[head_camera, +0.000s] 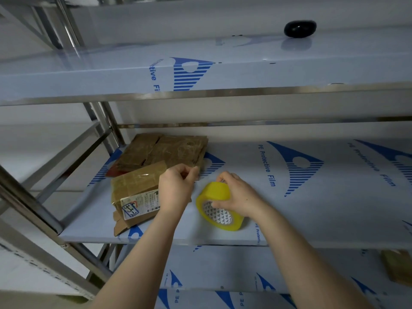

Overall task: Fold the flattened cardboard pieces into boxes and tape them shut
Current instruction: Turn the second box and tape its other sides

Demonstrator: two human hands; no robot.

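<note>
A yellow tape roll (217,192) stands on edge on the middle shelf (312,215). My right hand (239,194) grips it, thumb inside the core and fingers over the top. My left hand (176,188) pinches something thin just left of the roll, probably the loose tape end; the strip itself is too clear to make out. A folded cardboard box (136,192) with a white shipping label lies to the left, partly behind my left hand, its near flaps loose. Behind it lies a stack of flattened cardboard pieces (165,150).
The shelves are steel, covered in white-blue protective film. A black rounded object (299,29) sits on the upper shelf (200,74). Another brown cardboard piece (398,267) rests on the lower shelf at the far right. Steel uprights (29,206) stand at the left.
</note>
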